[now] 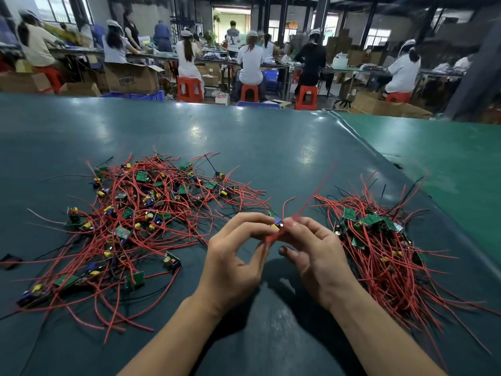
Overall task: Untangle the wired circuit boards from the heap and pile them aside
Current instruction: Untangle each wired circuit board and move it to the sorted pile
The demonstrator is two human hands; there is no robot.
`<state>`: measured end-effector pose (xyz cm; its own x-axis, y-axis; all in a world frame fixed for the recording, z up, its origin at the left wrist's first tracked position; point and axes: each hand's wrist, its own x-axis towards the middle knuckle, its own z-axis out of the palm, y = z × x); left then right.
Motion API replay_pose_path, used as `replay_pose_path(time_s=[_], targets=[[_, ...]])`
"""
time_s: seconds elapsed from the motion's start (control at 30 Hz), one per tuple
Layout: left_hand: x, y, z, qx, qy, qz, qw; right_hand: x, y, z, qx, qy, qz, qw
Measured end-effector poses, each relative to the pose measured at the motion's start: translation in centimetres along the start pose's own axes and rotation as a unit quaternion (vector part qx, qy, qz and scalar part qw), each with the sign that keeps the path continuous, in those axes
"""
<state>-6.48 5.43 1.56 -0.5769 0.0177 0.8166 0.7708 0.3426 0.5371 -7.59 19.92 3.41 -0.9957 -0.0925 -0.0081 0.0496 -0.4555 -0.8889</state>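
1. Bench (244,137): dark green mat, wide and glossy. Cardboard boxes (130,77) on the floor beyond; contents not visible.
2. Heap (141,213), left: boards knotted in red and black wires, loosely spread.
3. Sorted pile (379,240), right: boards bunched together, wires trailing toward the near edge.
4. Left hand (233,256) and right hand (314,253), between heap and pile, both pinch one small circuit board (278,223) held above the bench; its red wires (306,202) blur upward.
5. Judgement: draw the wires straight through the fingers, check no strand is snagged on the heap, then lay the board rightward, wires aligned with the pile.
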Motion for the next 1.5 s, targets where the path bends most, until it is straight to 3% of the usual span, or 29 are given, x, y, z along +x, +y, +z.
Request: replay_pose_path(time_s=[0.13, 0.3, 0.4, 0.57, 0.7, 0.97, 1.07, 1.23, 1.3, 1.37, 1.5], targets=[[-0.1, -0.2, 0.1, -0.054, 0.000, -0.048, 0.997, 0.1, -0.3, -0.3, 0.004, 0.022, 0.009, 1.000], [-0.1, 0.2, 0.3, -0.134, 0.018, -0.121, 0.983, 0.0, -0.7, -0.7, 0.029, -0.041, 0.080, 0.996], [-0.1, 0.5, 0.4, -0.178, 0.000, -0.182, 0.967, 0.1, -0.5, -0.6, 0.021, -0.069, 0.059, 0.996], [0.1, 0.6, 0.3, -0.218, -0.014, -0.254, 0.942, 0.1, -0.7, -0.9, -0.034, -0.006, 0.011, 0.999], [0.0, 0.7, 0.7, -0.177, -0.029, -0.255, 0.950, 0.0, -0.8, -1.0, -0.075, 0.017, -0.006, 0.997], [0.2, 0.3, 0.3, -0.219, 0.030, -0.287, 0.932, 0.4, -1.2, -1.2, -0.051, 0.107, -0.054, 0.992], [0.3, 0.1, 0.2, -0.246, 0.041, -0.295, 0.922, 0.2, -1.4, -1.3, -0.052, 0.058, -0.035, 0.996], [0.5, -0.4, 0.1, -0.321, 0.006, -0.359, 0.877, -0.6, -0.4, -0.6, -0.115, -0.073, -0.014, 0.991], [0.5, -0.5, 0.0, -0.309, 0.007, -0.354, 0.883, -0.6, -0.4, -0.8, -0.123, -0.078, -0.026, 0.989], [0.5, -0.4, 0.0, -0.256, 0.007, -0.326, 0.910, -0.6, -0.4, -1.0, -0.149, -0.073, -0.050, 0.985], [0.2, -0.4, 0.0, -0.196, 0.000, -0.326, 0.925, -0.5, -0.9, -0.5, -0.141, -0.006, -0.108, 0.984]])
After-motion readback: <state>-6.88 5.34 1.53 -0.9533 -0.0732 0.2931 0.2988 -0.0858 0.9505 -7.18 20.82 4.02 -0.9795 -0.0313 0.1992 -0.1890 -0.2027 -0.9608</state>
